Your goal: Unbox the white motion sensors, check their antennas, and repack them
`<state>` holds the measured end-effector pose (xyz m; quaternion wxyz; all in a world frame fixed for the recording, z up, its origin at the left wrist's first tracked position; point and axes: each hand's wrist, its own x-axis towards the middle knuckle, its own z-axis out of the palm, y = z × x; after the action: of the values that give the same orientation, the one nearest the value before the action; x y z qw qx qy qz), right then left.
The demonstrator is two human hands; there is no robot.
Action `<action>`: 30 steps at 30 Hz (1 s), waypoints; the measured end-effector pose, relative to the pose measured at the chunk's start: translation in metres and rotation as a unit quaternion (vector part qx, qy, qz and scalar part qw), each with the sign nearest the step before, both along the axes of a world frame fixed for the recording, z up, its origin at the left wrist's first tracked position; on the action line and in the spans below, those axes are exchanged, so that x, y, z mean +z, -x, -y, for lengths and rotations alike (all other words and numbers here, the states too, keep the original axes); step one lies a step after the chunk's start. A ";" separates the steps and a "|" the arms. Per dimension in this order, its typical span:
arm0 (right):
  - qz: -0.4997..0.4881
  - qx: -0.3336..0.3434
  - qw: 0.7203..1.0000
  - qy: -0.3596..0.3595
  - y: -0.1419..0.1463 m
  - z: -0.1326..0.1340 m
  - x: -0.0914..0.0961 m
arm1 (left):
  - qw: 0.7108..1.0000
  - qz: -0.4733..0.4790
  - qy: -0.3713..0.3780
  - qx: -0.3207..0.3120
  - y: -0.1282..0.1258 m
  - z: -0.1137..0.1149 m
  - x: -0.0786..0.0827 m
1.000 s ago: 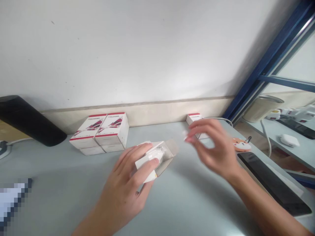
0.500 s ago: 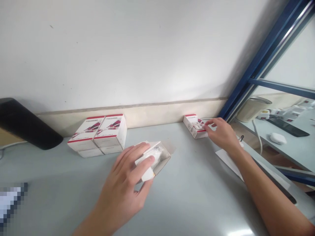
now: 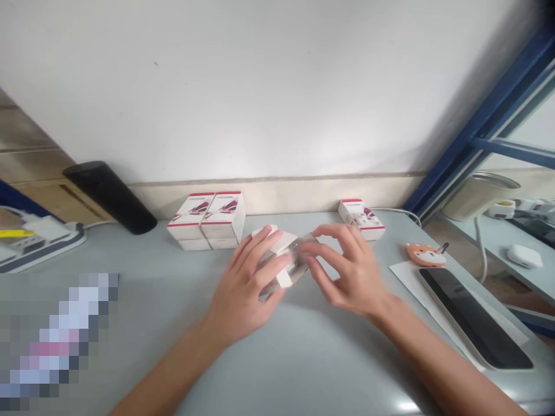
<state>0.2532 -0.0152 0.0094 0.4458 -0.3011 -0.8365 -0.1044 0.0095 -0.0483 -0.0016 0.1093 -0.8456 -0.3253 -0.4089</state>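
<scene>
My left hand [image 3: 247, 283] is closed around a small white cardboard box [image 3: 284, 281] with its end flaps open, tilted toward the right. A clear plastic wrapping shows inside it, its contents too blurred to name. At the box's open end, the bent fingers of my right hand [image 3: 347, 268] come together; whatever lies between them is hidden. Beyond my right hand, a white and red printed box [image 3: 373, 233] lies against the wall, with small white pieces [image 3: 361, 219] on top.
White and red boxes [image 3: 206, 216] stand stacked at the back left, near a black cylinder [image 3: 110, 196]. A power strip [image 3: 43, 248] is at far left. On the right lie a phone [image 3: 477, 318], paper [image 3: 407, 277] and an orange animal-faced pouch [image 3: 426, 254]. A blue frame [image 3: 459, 127] borders the right.
My right hand has left the small pieces on the far box and come left to the open end of the box in my left hand. The view has swung left.
</scene>
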 end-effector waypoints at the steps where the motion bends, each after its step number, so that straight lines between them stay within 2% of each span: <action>1: 0.008 -0.004 1.000 0.007 0.002 0.003 0.000 | 1.000 -0.004 -0.008 0.002 -0.001 0.000 0.000; 3: 0.010 -0.014 1.000 0.017 0.002 0.005 0.001 | 1.000 -0.019 -0.014 -0.002 -0.003 -0.002 -0.004; 8: -0.001 -0.035 0.999 0.012 -0.002 0.000 0.000 | 0.992 -0.061 -0.113 -0.007 -0.006 -0.010 -0.025; 13: 0.011 -0.058 0.998 -0.004 0.003 -0.002 -0.009 | 0.988 -0.043 -0.146 -0.009 -0.003 -0.015 -0.041; 20: 0.008 -0.112 0.992 -0.064 0.011 -0.003 -0.019 | 0.993 0.015 -0.107 -0.048 -0.003 -0.013 -0.039; 30: 0.022 -0.129 0.985 -0.110 0.008 -0.011 -0.024 | 0.991 0.035 -0.113 -0.066 -0.009 -0.008 -0.036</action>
<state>0.2450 -0.0044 -0.0146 0.4408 -0.3535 -0.7835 -0.2586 0.0189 -0.0402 -0.0378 0.1653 -0.8327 -0.2239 -0.4787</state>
